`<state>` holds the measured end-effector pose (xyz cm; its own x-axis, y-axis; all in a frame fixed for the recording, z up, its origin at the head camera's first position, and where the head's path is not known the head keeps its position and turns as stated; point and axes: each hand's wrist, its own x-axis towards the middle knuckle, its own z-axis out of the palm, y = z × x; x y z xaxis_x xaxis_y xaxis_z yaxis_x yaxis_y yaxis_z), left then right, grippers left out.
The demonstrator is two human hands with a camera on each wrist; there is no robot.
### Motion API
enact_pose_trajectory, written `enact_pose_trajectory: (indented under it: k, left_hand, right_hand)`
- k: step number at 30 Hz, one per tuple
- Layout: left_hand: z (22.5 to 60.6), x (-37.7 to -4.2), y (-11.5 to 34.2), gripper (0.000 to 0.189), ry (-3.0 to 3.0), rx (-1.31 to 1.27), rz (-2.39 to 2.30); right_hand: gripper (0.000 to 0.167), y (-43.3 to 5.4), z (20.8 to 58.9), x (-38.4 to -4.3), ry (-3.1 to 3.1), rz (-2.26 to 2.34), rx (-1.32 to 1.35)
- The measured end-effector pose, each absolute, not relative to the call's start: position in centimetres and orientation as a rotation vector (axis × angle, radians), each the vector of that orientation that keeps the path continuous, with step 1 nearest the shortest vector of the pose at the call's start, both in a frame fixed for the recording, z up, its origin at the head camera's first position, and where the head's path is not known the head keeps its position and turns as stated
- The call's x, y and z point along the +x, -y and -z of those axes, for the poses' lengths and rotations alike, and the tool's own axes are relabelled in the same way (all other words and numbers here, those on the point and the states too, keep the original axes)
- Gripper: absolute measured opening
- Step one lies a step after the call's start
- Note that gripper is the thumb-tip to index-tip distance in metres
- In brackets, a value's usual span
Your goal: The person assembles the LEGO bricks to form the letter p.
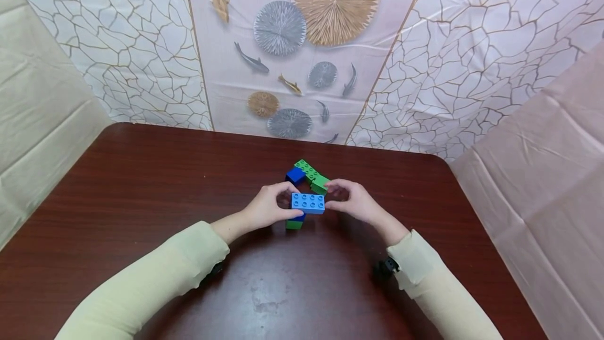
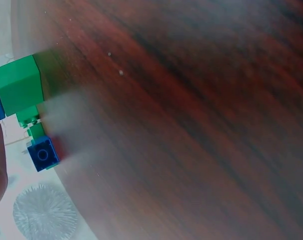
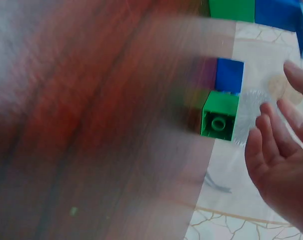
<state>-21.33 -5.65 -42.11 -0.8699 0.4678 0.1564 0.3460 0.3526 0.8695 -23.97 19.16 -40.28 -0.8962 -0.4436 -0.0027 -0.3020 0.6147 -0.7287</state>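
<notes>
My left hand [image 1: 264,209] grips a light blue brick [image 1: 308,201] by its left end, studs facing up. Beneath that end sit a dark blue brick [image 1: 300,217] and, lowest, a green brick [image 1: 294,225]; both also show at the top of the right wrist view. My right hand [image 1: 356,203] is beside the light blue brick's right end, thumb and fingers spread with nothing between them. Behind the hands, a long green brick [image 1: 304,166] lies with a dark blue brick [image 1: 295,174] and a second green brick [image 1: 320,184] at its ends.
A dark brown wooden table [image 1: 141,193] carries everything. Patterned cloth [image 1: 283,83] hangs behind its far edge, and plain cloth [image 1: 533,172] rises along the sides.
</notes>
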Motion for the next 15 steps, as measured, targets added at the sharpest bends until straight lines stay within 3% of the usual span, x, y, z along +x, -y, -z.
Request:
enact_pose_trajectory:
  k: [6, 15]
  left_hand:
    - [42.2, -21.4, 5.7, 0.033, -2.479, 0.743, -1.553]
    - [42.0, -21.2, 5.8, 0.032, -2.459, 0.753, -1.568]
  right_hand:
    - [0.043, -18.7, 40.7, -25.9, -2.787, 1.130, -0.401]
    - [0.051, -17.4, 41.6, -27.5, -2.823, 0.998, -0.276]
